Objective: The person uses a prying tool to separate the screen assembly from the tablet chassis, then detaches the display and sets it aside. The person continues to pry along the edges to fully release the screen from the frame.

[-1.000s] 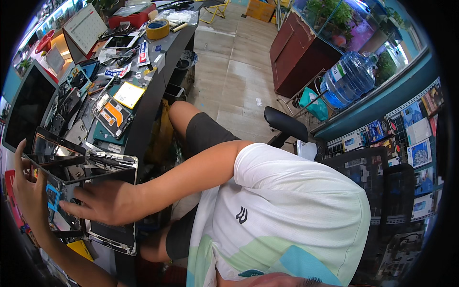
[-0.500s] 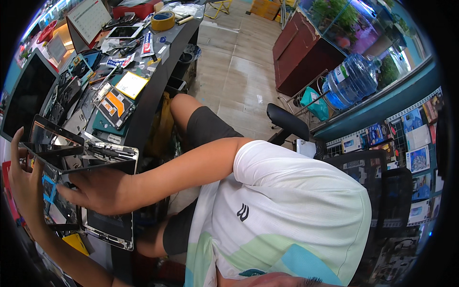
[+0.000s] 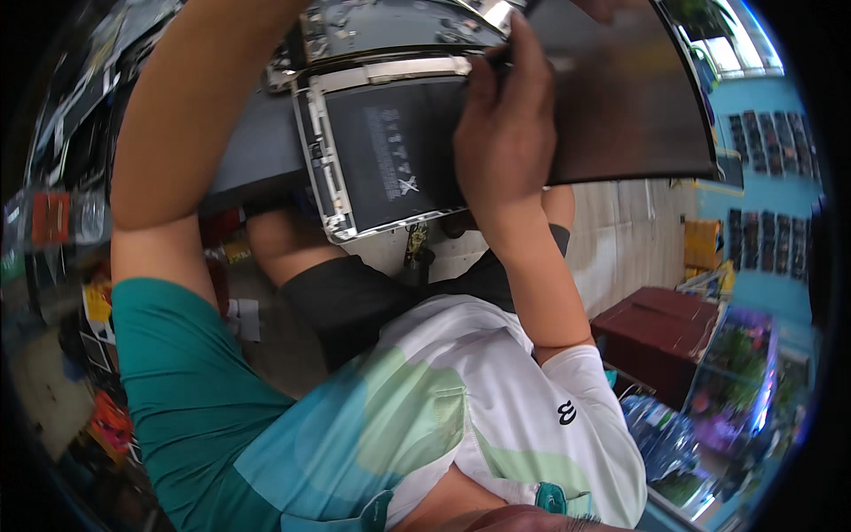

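A tablet's opened back shell [image 3: 301, 177] lies in front of me, tilted, its pale metal rim around a large black battery [image 3: 390, 146]. My right hand [image 3: 510, 133] is over its right side, thumb and forefinger pressed together near the upper edge; what they pinch is blurred and dark. To the right, a dark glossy screen panel [image 3: 629, 97] is raised beside the shell, partly behind my right hand. My left arm [image 3: 191, 115] runs up past the top edge. A sliver of skin by the panel's top may be my left hand; its fingers are hidden.
The dark desk edge [image 3: 257, 151] passes under the shell, and blurred parts are scattered beyond it. Below are my knees and the tiled floor. A brown cabinet [image 3: 660, 332], an aquarium [image 3: 745, 363] and a large water bottle [image 3: 656, 434] stand at the right.
My view has swung round, bringing the shell to the upper middle and the panel to its right. My right hand, formerly beneath the panel, now shows over the shell with its fingers pinched.
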Tool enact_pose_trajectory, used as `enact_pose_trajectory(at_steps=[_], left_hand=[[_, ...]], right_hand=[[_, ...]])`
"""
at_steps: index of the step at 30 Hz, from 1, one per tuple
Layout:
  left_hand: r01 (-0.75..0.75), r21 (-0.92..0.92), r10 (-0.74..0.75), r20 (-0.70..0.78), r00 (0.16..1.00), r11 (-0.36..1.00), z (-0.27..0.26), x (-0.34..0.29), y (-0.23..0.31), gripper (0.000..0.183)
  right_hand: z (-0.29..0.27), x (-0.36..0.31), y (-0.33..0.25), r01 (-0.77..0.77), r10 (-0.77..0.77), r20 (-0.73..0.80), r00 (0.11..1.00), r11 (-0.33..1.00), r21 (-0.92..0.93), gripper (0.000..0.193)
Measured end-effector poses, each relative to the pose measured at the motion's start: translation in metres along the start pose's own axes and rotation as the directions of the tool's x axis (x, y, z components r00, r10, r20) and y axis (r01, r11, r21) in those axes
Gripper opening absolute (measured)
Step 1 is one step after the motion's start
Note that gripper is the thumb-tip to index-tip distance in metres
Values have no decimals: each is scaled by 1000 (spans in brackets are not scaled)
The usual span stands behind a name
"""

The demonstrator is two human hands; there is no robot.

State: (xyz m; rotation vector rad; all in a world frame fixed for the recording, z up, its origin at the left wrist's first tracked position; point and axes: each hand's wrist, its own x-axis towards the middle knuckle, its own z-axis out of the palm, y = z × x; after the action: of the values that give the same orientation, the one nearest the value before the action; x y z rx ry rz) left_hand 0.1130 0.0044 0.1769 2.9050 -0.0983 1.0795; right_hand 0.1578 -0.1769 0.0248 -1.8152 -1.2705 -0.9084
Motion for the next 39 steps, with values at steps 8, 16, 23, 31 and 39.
enact_pose_trajectory(at_steps=[8,16,23,31,39], left_hand=[[98,17,-99,174,980,995,-18,1,7,94],[45,21,-47,89,995,999,-4,2,-7,92],[88,-41,-82,132,988,995,-14,-4,0,92],[90,-39,-86,99,991,995,-10,-1,-1,92],[89,-18,-86,119,989,996,-7,1,-2,94]], right_hand=[[-4,5,-1,-47,46,60,997,999,13,56],[1,13,-4,32,-28,108,994,999,-35,57],[0,10,-4,-94,90,164,982,995,16,55],[1,11,1,-88,85,169,982,996,15,56],[2,14,1,22,-15,134,991,998,-52,55]])
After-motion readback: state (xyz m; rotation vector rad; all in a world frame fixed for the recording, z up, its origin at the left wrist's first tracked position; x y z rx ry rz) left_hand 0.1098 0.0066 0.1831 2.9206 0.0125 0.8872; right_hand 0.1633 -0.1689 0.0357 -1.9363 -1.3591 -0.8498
